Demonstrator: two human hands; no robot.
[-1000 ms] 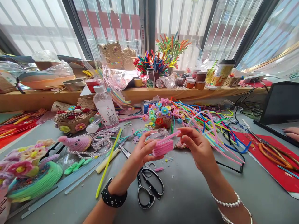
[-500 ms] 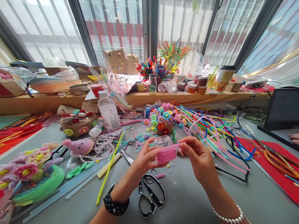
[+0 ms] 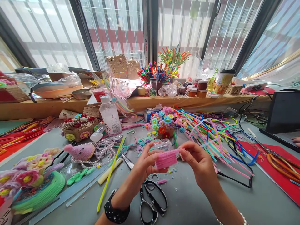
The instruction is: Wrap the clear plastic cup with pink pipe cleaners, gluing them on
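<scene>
Left hand pinches a pink fuzzy bundle, right hand pinches its right end; likely shaping, where the next move calls for steady hold

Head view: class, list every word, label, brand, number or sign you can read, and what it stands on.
No text reads clearly enough to quote.
Clear bottle: label print, too small.
Glass jar: green label, too small.
Window frame: small marks down the upright, unreadable.
White paper at lower left: dark marks, unclear.
</scene>
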